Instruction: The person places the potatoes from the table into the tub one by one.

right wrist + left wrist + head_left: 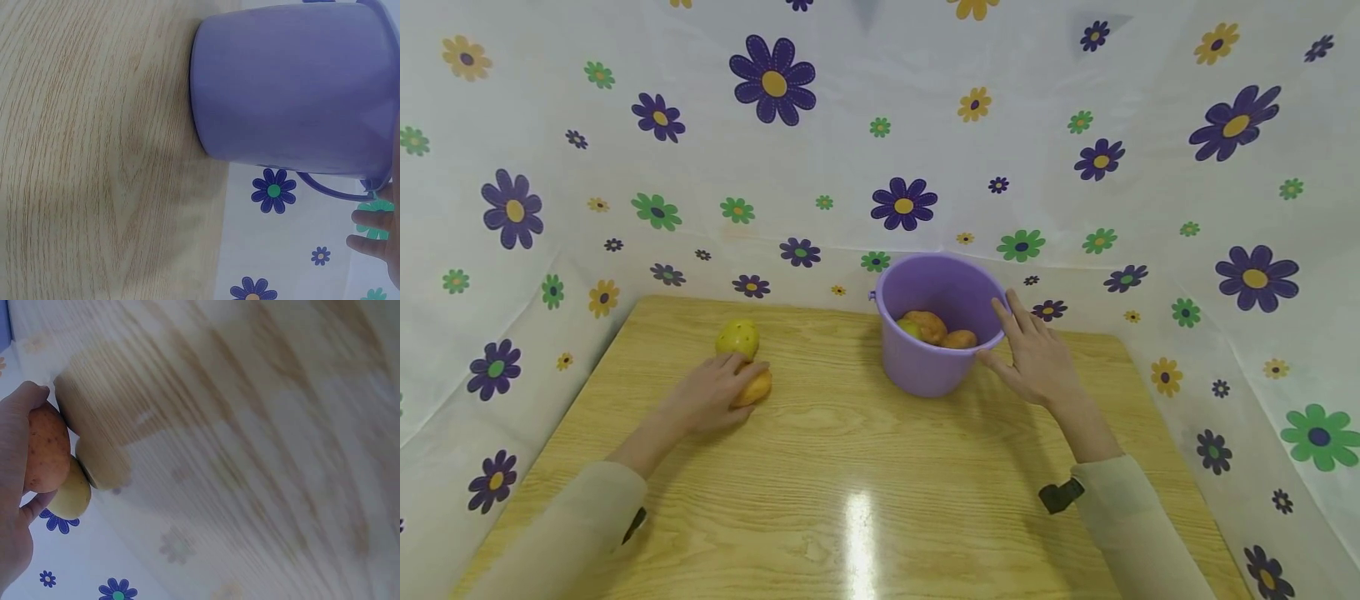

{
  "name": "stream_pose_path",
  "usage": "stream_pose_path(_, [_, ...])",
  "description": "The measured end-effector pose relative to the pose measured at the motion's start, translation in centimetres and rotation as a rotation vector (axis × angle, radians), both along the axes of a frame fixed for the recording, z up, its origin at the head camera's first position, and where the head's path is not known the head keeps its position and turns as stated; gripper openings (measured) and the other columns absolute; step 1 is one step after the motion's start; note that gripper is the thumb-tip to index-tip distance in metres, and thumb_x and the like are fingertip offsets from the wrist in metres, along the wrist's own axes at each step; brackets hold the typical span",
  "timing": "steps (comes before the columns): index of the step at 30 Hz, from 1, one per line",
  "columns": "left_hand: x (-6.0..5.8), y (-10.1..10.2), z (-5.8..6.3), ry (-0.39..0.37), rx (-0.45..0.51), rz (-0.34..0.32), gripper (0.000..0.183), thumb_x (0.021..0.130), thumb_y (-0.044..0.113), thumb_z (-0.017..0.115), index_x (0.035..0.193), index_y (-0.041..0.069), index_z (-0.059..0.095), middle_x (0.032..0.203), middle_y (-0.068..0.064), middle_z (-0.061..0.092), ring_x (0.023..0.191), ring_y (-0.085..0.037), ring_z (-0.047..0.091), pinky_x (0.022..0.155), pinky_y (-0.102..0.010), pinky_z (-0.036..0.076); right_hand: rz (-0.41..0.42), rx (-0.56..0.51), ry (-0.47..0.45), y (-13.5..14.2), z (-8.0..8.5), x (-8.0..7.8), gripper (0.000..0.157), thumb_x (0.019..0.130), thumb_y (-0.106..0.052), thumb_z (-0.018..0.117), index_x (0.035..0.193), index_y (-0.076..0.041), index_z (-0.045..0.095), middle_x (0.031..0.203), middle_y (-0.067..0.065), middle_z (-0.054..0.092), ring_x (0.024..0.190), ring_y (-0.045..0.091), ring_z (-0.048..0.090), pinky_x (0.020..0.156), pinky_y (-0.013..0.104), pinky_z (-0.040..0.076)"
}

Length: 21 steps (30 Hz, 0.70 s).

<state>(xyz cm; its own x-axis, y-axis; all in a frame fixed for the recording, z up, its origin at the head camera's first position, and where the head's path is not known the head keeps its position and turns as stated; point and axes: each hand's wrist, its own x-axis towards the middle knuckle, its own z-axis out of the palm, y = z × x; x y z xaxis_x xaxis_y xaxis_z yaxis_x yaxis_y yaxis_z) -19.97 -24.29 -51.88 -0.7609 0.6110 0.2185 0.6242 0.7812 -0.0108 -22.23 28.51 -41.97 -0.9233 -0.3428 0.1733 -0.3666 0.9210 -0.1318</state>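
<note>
My left hand (715, 393) grips a potato (756, 387) at the left of the table; in the left wrist view its brown, speckled skin shows between thumb and fingers. Just behind it sits a yellow fruit with dark spots (737, 337), its exact kind unclear. A purple bucket (925, 371) stands upright toward the back, right of the middle. Inside lie potatoes (958, 339) and a green-yellow fruit (910, 327), partly hidden by the front wall. At the bucket's right rim is my right hand (1037, 358), its fingers spread and fairly straight, touching the rim.
The wood-grain table (820, 483) reaches back to a white curtain (842, 158) printed with flowers, which also hangs at both sides. The bucket's handle (331, 189) hangs at its far side in the right wrist view.
</note>
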Motion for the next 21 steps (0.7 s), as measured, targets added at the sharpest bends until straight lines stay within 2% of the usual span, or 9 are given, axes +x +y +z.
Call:
stream_pose_path(11, [-0.5, 2.5, 0.5, -0.030, 0.051, -0.016, 0.070, 0.085, 0.034, 0.086, 0.145, 0.010, 0.059, 0.132, -0.020, 0.063, 0.119, -0.038, 0.065, 0.100, -0.056, 0.060, -0.002, 0.009, -0.007, 0.0, 0.0, 0.0, 0.090, 0.103, -0.065, 0.048, 0.171, -0.015, 0.017, 0.179, 0.017, 0.010, 0.149, 0.057, 0.039, 0.114, 0.077, 0.041])
stream_pose_path(21, [-1.1, 4.7, 0.2, -0.052, 0.093, -0.017, 0.072, 0.087, 0.035, 0.086, 0.148, 0.012, 0.057, 0.134, -0.017, 0.063, 0.123, -0.036, 0.063, 0.108, -0.055, 0.056, 0.001, 0.003, -0.007, 0.0, 0.0, 0.0, 0.090, 0.103, -0.063, 0.051, 0.170, -0.014, 0.018, 0.179, 0.017, 0.011, 0.148, 0.058, 0.040, 0.114, 0.076, 0.041])
